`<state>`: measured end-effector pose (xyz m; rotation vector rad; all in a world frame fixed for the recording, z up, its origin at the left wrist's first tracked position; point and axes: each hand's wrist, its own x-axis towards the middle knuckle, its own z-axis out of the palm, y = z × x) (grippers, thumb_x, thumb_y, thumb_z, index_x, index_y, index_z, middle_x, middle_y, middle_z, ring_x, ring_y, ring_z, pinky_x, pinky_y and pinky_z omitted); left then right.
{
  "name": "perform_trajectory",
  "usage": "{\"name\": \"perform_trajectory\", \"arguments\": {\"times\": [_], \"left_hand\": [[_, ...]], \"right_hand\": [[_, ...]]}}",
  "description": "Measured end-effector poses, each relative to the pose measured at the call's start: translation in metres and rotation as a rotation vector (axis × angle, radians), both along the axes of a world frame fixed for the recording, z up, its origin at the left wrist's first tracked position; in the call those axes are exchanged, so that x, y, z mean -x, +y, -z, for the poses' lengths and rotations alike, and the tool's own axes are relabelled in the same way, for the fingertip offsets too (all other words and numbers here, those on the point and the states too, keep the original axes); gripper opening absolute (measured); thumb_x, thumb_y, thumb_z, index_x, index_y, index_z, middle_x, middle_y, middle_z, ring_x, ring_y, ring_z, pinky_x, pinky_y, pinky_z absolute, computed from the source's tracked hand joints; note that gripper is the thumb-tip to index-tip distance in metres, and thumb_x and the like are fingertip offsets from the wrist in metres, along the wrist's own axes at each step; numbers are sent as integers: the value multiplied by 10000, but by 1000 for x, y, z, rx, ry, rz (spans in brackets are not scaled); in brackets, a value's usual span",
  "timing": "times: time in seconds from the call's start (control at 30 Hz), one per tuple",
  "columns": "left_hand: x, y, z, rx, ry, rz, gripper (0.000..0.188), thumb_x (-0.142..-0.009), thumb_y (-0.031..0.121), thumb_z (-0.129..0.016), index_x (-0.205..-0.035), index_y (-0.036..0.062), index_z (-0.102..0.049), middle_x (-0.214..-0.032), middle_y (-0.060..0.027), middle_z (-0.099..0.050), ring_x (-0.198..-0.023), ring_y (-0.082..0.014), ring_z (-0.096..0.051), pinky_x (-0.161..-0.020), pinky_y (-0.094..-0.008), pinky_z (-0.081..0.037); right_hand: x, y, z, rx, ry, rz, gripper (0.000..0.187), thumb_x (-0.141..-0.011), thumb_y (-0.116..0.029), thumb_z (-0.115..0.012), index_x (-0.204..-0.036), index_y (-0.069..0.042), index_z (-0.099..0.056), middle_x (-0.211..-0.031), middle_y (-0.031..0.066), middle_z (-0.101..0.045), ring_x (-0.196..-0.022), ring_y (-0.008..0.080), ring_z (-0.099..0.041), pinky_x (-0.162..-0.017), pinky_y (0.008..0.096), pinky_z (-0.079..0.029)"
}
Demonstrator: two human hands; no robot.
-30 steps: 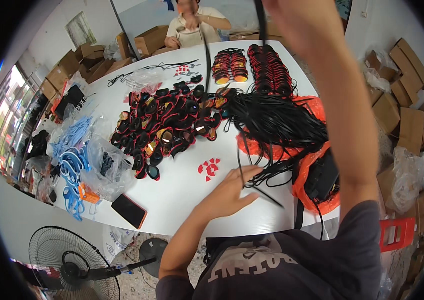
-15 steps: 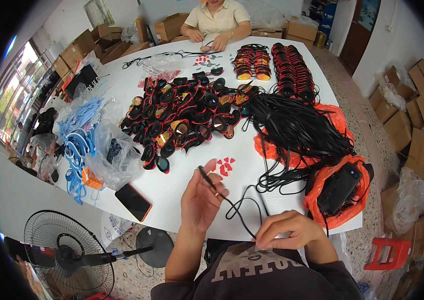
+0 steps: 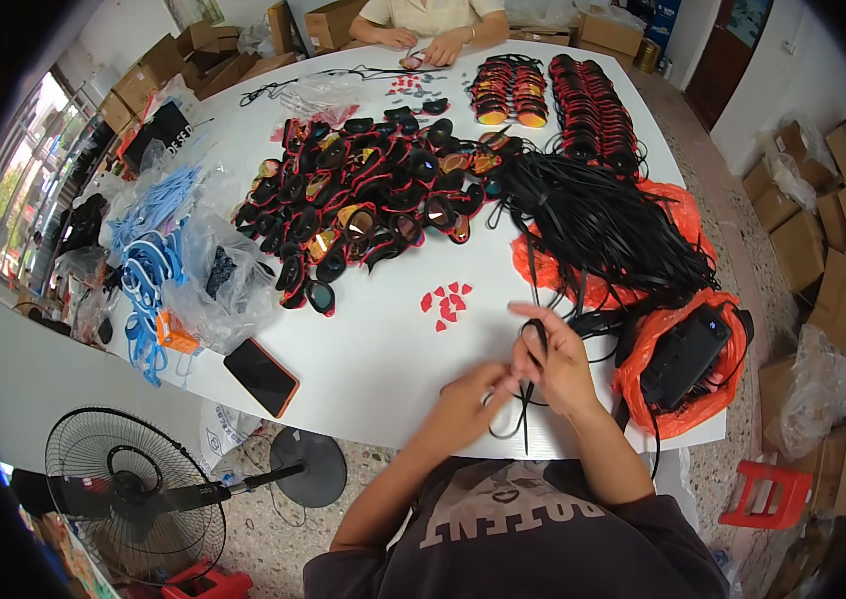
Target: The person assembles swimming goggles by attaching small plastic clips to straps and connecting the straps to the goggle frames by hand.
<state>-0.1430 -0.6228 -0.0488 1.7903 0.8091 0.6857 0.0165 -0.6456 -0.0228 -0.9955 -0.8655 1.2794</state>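
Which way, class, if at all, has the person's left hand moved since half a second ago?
Yes: the left hand has moved rightward, farther from the phone on its left.

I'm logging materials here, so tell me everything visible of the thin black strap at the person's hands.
The thin, flexible black strap looks rubbery. It bends into a loop at the fingers of the person's right hand, which holds it; the left hand is close beside it, but blur hides whether it grips too. Below the hands, one narrow end runs nearly straight toward the front edge of the white table, with a slim curved length to its left. Its full length is hidden.
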Motion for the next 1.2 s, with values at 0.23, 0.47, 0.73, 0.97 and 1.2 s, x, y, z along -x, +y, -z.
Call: {"name": "perform_trajectory", "arguments": {"times": [0.23, 0.47, 0.73, 0.97, 1.2], "left_hand": [[13, 80, 28, -544, 343, -367, 248, -749, 46, -682, -967, 17, -567, -850, -113, -571, -790, -271, -574, -695, -360, -476], [17, 84, 42, -498, 536, -303, 241, -731, 52, -687, -903, 18, -522, -848, -137, -553, -799, -298, -567, -679, -381, -492], [19, 88, 61, -849, 643, -341, 163, -731, 54, -631, -820, 22, -498, -775, -126, -543, -726, -264, -582, -559, -322, -531], [10, 63, 13, 394, -270, -376, 166, -922, 157, -523, -908, -3, -564, -847, -69, -616, -702, -123, -569, -579, -247, -468], [3, 44, -20, 623, -658, -222, 198, -954, 182, -492, -938, 5, -578, -853, -69, -616, -706, -108, -562, -633, -247, -447]], "right_hand": [[3, 0, 12, 95, 40, 97, 259, -961, -231, -477, -1000, 15, -549, -600, 32, -524, -464, 90, -472, -504, 252, -474], [-2, -3, 10, 38, 75, 8, 258, -935, -132, -510, -1154, 5, -502, -914, 124, -622, -650, 193, -646, -640, 302, -552], [10, 2, 19, 74, 18, -50, 122, -939, -112, -491, -984, 0, -495, -905, 94, -603, -653, 174, -639, -545, 267, -519], [12, 2, 17, 36, -313, 78, 124, -894, -118, -586, -926, 1, -571, -604, -55, -467, -514, 6, -344, -451, 185, -269], [18, -2, 5, -27, -361, 177, 80, -846, -69, -637, -855, -2, -594, -531, -79, -390, -502, 3, -295, -447, 201, -224]]}}
